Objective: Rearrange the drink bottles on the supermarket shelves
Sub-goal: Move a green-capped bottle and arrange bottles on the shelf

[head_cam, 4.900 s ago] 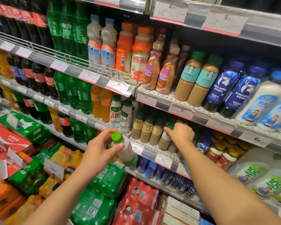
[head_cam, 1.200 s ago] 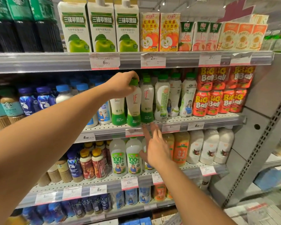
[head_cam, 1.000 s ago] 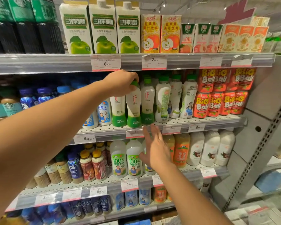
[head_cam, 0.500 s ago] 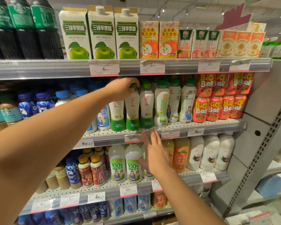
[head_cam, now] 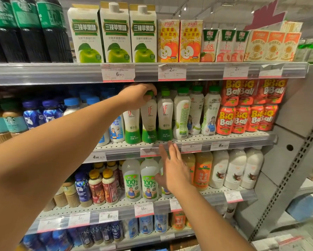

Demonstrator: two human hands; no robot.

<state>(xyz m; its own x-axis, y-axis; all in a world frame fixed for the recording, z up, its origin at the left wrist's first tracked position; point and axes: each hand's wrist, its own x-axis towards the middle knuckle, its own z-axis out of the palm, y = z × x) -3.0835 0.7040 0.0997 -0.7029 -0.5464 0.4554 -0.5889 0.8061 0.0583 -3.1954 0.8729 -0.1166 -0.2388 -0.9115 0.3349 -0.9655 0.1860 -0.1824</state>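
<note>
The left hand point(head_cam: 137, 96) has its fingers closed around the green cap of the coconut water bottle point(head_cam: 149, 122), which stands on the middle shelf point(head_cam: 224, 137) between two similar bottles. It should be set down straight with the label forward, not pushing the neighbours. The right hand point(head_cam: 173, 169) hovers below with fingers apart, ready to steady it.

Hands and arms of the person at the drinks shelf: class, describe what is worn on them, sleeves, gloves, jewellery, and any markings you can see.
Both forearms are bare all the way to the picture's edge: no sleeves show. The left hand and right hand wear no gloves. No watch, bracelet or ring is visible on either wrist or on the fingers in view. No tattoos, plasters or other markings appear.
</note>
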